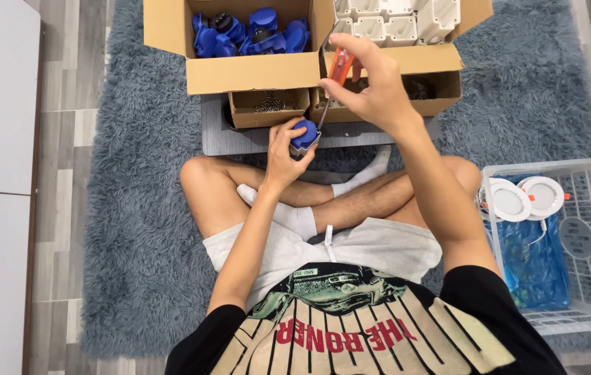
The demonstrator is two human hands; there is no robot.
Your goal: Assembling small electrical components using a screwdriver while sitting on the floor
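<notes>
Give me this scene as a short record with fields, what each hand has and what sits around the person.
Setting: person sitting cross-legged on a grey shaggy rug
Left hand: grips a small blue part
Right hand: holds an orange-handled screwdriver, tip down at the blue part
Ahead, left: cardboard box of more blue parts
Ahead, right: box of white housings
Small tray box: small metal pieces, too small to identify
Right side: white wire basket with round white lamps and a blue bag

Black printed tee (365, 333), light grey shorts (372, 246), white socks (295, 217), bare forearms.
</notes>
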